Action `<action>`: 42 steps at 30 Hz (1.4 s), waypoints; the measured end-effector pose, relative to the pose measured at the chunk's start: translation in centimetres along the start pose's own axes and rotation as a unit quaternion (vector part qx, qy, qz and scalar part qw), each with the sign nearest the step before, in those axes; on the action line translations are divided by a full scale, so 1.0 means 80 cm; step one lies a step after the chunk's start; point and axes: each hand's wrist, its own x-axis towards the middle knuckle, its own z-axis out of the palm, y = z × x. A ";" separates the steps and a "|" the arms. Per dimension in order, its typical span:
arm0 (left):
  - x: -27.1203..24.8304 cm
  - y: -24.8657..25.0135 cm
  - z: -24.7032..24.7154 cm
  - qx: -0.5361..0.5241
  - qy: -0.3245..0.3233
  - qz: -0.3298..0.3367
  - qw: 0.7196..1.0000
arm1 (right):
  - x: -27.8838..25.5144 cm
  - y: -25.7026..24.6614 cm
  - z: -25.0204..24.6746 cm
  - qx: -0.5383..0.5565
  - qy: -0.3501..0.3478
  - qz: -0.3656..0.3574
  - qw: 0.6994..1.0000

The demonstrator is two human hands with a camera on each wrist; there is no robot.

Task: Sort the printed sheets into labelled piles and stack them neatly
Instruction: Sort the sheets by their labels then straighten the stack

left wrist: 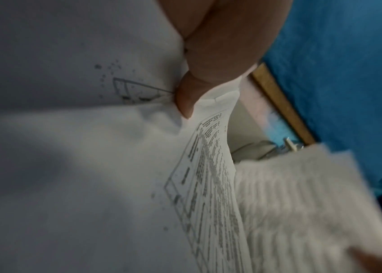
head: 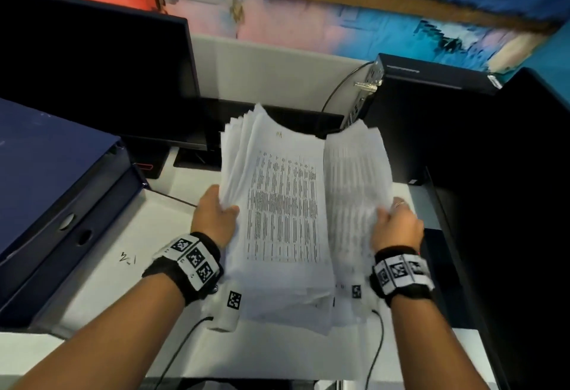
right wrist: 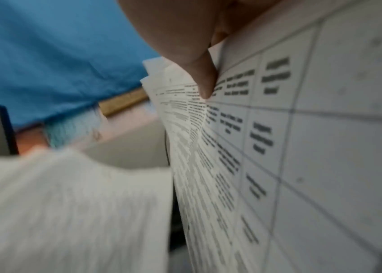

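From the head view, you hold two thick bundles of printed sheets above the white table (head: 101, 269), side by side and touching along their inner edges. Your left hand (head: 216, 217) grips the left bundle (head: 277, 204) at its left edge, thumb on top, fingers curled under. Your right hand (head: 398, 226) grips the right bundle (head: 354, 180) at its right edge the same way; that bundle is blurred. The bundles' lower ends rest on more loose sheets (head: 287, 312) lying on the table. Left of the left bundle sits a dark blue box file (head: 55, 180). Beyond the bundles stands a black monitor (head: 92, 65), and to their right a black computer case (head: 431, 106) with a cable.

From the left wrist view, your thumb (left wrist: 185, 97) presses onto the top sheet, clamped on the left bundle (left wrist: 68, 166), whose printed table lines curve away. The right bundle (left wrist: 302, 203) shows blurred just beside it.

From the right wrist view, your thumb (right wrist: 203, 81) clamps the right bundle (right wrist: 302, 147) at a printed grid of cells. The left bundle (right wrist: 68, 203) lies blurred beside it.
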 end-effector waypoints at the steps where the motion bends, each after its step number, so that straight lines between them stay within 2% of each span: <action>1: -0.001 -0.009 0.013 0.012 -0.020 -0.024 0.999 | 0.005 -0.011 -0.025 -0.003 0.031 -0.030 0.999; 4: -0.007 -0.028 0.043 0.048 -0.071 -0.099 0.991 | 0.013 -0.036 -0.080 0.018 0.091 -0.076 0.993; 7: -0.014 -0.039 0.064 0.060 -0.098 -0.154 0.981 | 0.015 -0.043 -0.093 0.080 0.079 -0.086 0.990; 11: -0.015 -0.058 0.070 0.081 -0.128 -0.175 0.973 | 0.012 -0.021 -0.040 0.160 -0.036 -0.036 0.986; 13: -0.012 -0.065 0.065 0.096 -0.125 -0.170 0.973 | 0.005 -0.003 0.000 0.145 -0.091 -0.011 0.985; 17: -0.003 -0.067 0.058 0.048 -0.098 -0.200 0.974 | -0.006 0.032 0.081 0.067 -0.209 0.035 0.975; 20: -0.008 -0.057 0.066 0.028 -0.121 -0.219 0.968 | -0.010 0.045 0.126 -0.061 -0.278 -0.002 0.959; 23: -0.011 -0.051 0.081 0.022 -0.148 -0.224 0.963 | -0.015 0.041 0.145 -0.064 -0.327 -0.028 0.942; 27: 0.001 -0.050 0.084 -0.004 -0.107 -0.234 0.966 | -0.017 0.036 0.151 0.015 -0.294 -0.023 0.955; 29: 0.002 -0.047 0.086 0.007 -0.107 -0.238 0.965 | -0.026 0.042 0.154 0.014 -0.334 -0.037 0.942; 32: -0.003 -0.047 0.089 0.100 -0.090 -0.196 0.971 | -0.041 0.052 0.158 0.016 -0.354 -0.059 0.933; 34: -0.005 -0.048 0.084 0.096 -0.069 -0.140 0.983 | -0.039 0.060 0.158 0.032 -0.347 -0.046 0.936; 37: -0.012 -0.038 0.066 0.009 -0.065 -0.080 0.995 | -0.028 0.057 0.146 0.070 -0.327 -0.030 0.942; 39: -0.016 -0.022 0.047 -0.090 -0.086 -0.061 0.990 | -0.018 0.039 0.124 0.157 -0.300 -0.008 0.941; 40: -0.020 -0.012 0.036 -0.154 -0.105 -0.059 0.981 | -0.013 0.026 0.109 0.222 -0.287 0.005 0.932; 42: -0.023 0.004 0.014 -0.224 -0.121 -0.037 0.966 | -0.002 -0.003 0.070 0.360 -0.274 0.034 0.891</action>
